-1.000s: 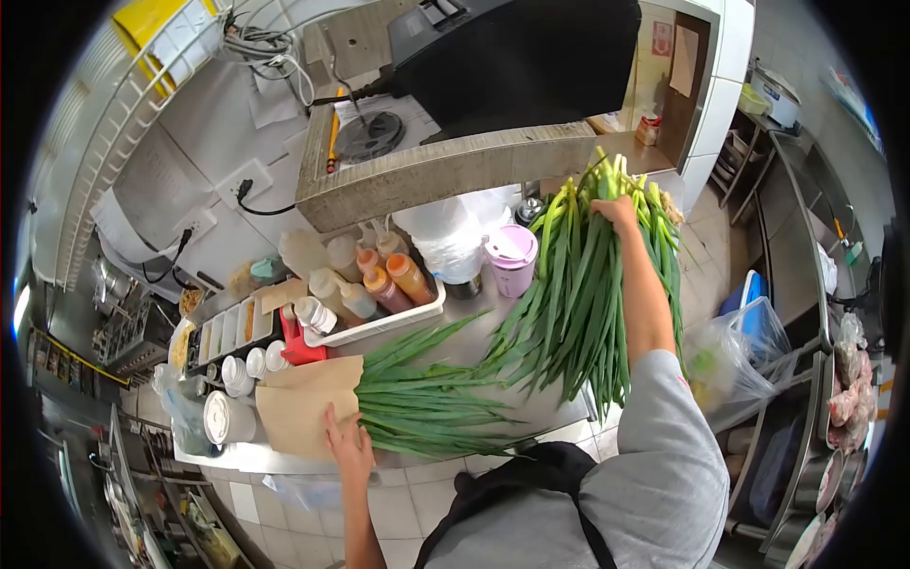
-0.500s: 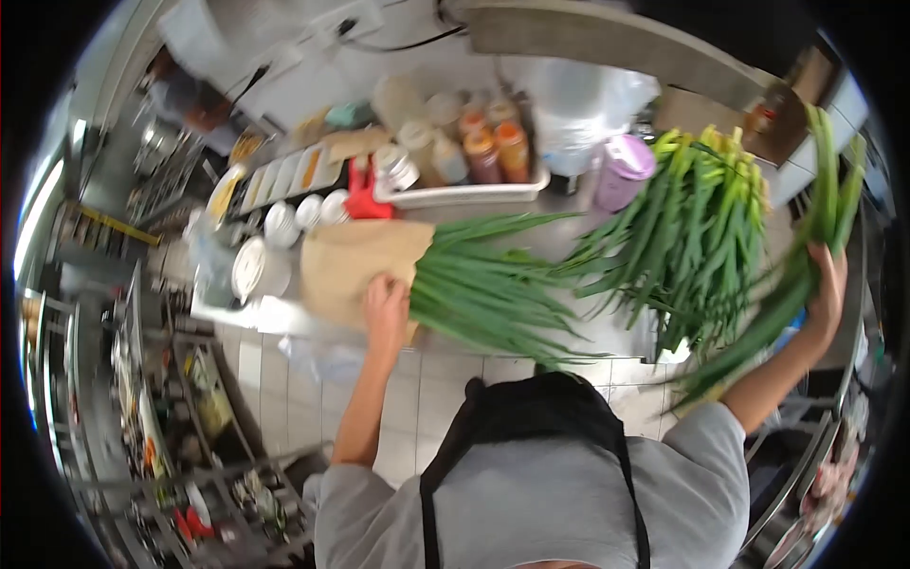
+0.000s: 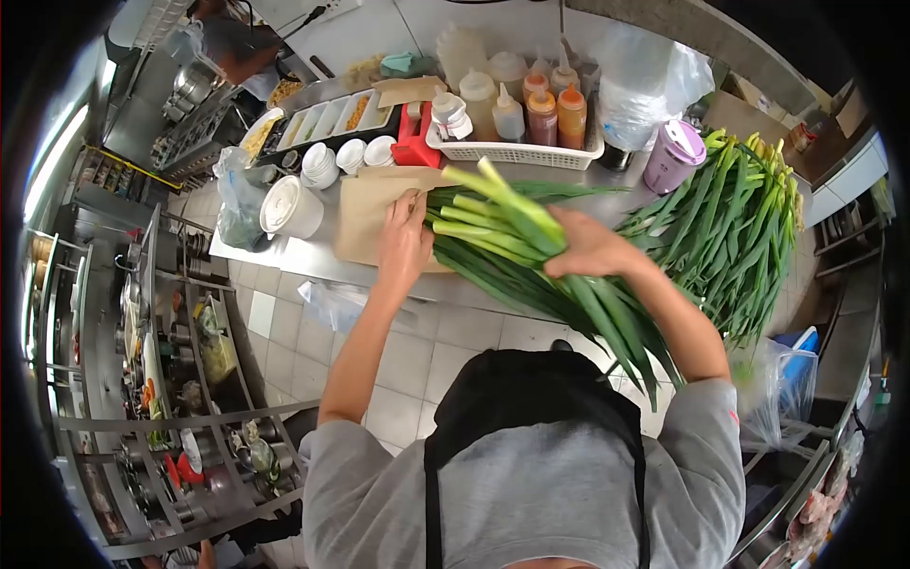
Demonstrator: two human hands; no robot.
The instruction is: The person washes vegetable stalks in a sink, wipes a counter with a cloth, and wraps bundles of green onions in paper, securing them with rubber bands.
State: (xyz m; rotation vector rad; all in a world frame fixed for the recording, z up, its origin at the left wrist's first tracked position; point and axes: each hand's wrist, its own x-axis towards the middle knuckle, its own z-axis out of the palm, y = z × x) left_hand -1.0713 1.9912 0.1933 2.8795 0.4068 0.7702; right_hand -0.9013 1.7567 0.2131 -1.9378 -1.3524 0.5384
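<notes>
My right hand is closed round a bunch of green onions, their pale root ends pointing left toward the bag and their leaves trailing down to the right. A brown paper bag lies flat on the steel counter. My left hand grips the bag's edge at its mouth, fingertips partly hidden. More green onion leaves extend from the bag beneath the held bunch. At the counter's right end lies a large heap of green onions, leaves hanging over the front edge.
Behind the bag stand a white basket of sauce bottles, a red dispenser and stacked white cups. A lidded tub sits left, a purple cup right. Another person stands at the far left.
My right hand has swung in from the far right with the green onions, bringing their root ends to the bag's mouth. My left hand stays at the bag. The view has shifted.
</notes>
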